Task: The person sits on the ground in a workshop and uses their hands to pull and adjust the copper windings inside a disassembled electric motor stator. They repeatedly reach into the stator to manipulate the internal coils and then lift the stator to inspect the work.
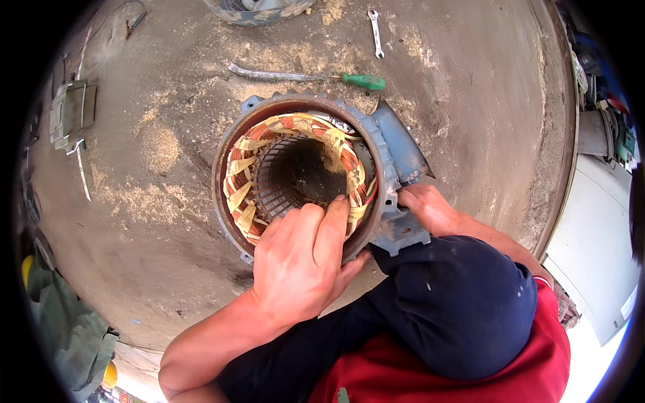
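An electric motor stator housing (pixel 316 102) stands upright on the ground with its open end facing up. Inside its rim runs a ring of copper windings (pixel 238 166) bound with cream tape, around a dark slotted bore. My left hand (pixel 295 258) is closed over the near rim, fingers inside against the winding and thumb outside. At the housing's right side, my right hand (pixel 430 208) is curled against the edge between a curved blue-grey metal piece (pixel 403 146) and a lower bracket (pixel 401 232). Its fingertips are partly hidden. Red and green wires show inside the right wall.
Beyond the housing lie a green-handled screwdriver (pixel 363 81), a long curved strip (pixel 265 72) and a wrench (pixel 375 35). A round metal part (pixel 259 13) sits at the far edge. Metal pieces (pixel 72 113) lie left. My dark-clad knee (pixel 463 302) is close at the near right.
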`<action>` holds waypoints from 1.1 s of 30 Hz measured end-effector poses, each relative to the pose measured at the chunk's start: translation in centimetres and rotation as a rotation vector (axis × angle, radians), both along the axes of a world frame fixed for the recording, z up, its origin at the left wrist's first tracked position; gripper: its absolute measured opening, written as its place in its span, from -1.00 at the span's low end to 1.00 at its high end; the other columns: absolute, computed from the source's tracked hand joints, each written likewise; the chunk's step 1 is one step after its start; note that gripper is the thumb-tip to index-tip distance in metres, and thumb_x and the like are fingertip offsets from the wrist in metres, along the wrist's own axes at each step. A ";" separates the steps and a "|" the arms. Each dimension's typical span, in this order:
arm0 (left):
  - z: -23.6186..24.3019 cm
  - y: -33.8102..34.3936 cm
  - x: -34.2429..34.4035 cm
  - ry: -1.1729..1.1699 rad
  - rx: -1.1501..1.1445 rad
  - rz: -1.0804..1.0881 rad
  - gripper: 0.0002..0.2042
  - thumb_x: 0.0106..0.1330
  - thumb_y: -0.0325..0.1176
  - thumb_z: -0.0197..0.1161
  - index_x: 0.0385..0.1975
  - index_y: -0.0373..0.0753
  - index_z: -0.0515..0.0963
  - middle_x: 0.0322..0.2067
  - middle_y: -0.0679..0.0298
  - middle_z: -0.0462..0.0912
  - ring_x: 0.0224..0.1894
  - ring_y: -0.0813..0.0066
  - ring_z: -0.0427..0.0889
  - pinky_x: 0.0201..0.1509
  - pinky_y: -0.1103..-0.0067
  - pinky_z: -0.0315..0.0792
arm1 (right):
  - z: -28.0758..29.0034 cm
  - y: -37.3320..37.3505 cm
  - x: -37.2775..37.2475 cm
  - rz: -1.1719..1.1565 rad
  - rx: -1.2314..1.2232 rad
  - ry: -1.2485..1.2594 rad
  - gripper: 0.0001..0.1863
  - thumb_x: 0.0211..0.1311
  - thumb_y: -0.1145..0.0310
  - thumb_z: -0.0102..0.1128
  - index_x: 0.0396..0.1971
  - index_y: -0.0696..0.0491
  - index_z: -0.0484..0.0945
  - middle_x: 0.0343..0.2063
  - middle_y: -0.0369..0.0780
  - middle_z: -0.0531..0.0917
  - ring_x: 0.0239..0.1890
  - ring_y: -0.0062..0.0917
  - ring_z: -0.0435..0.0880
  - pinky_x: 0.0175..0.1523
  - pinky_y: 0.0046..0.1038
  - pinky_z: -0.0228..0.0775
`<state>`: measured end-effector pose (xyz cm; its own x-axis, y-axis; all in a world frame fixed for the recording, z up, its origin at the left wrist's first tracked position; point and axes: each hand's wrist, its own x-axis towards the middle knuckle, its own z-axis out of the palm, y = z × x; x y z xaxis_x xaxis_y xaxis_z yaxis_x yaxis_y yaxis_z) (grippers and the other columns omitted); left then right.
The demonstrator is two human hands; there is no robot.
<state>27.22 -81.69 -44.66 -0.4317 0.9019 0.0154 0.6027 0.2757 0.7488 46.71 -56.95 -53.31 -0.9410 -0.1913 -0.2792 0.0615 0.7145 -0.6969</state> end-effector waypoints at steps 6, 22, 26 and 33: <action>0.3 -0.2 -0.1 -0.014 -0.034 0.088 -0.17 -0.25 -0.31 0.71 0.12 -0.41 0.46 -0.33 0.11 0.53 -0.36 0.13 0.60 -0.34 0.34 0.51 | 1.8 0.4 -2.4 0.013 -0.019 0.016 -0.67 -0.06 0.50 0.33 -0.24 0.11 0.45 -0.45 -0.09 0.58 -0.33 -0.04 0.63 -0.26 -0.09 0.49; -1.9 5.6 2.0 0.605 0.173 -0.215 -0.53 0.01 -0.04 0.45 -0.12 -0.16 0.63 0.03 0.20 0.55 0.30 0.20 0.43 0.50 0.03 0.16 | 0.9 9.6 -12.2 0.184 0.338 0.154 -0.67 -0.08 0.57 0.34 -0.24 0.11 0.48 -0.42 -0.06 0.64 -0.22 -0.06 0.66 -0.15 -0.10 0.53; -0.4 7.1 0.2 0.555 0.048 -0.265 -0.51 0.03 0.04 0.43 -0.14 -0.18 0.63 -0.02 0.19 0.53 0.23 0.19 0.43 0.46 0.06 0.20 | 0.5 10.4 -14.6 0.226 0.310 0.168 -0.62 -0.14 0.58 0.39 -0.24 0.12 0.49 -0.39 -0.07 0.64 -0.13 -0.09 0.63 -0.06 -0.13 0.52; -0.8 9.8 0.6 0.618 0.013 -0.390 -0.57 0.15 0.04 0.35 -0.24 -0.24 0.67 -0.07 0.19 0.52 0.16 0.19 0.44 0.25 0.15 0.31 | -2.0 11.9 -13.5 0.201 0.227 0.141 -0.71 -0.07 0.54 0.34 -0.28 0.12 0.53 -0.35 -0.08 0.67 -0.14 -0.11 0.65 -0.04 -0.18 0.56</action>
<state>27.85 -71.87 -45.44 0.0118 0.9864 0.1638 0.9690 -0.0517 0.2416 33.23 -45.08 -55.26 -0.9232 -0.3245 -0.2059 -0.1817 0.8407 -0.5101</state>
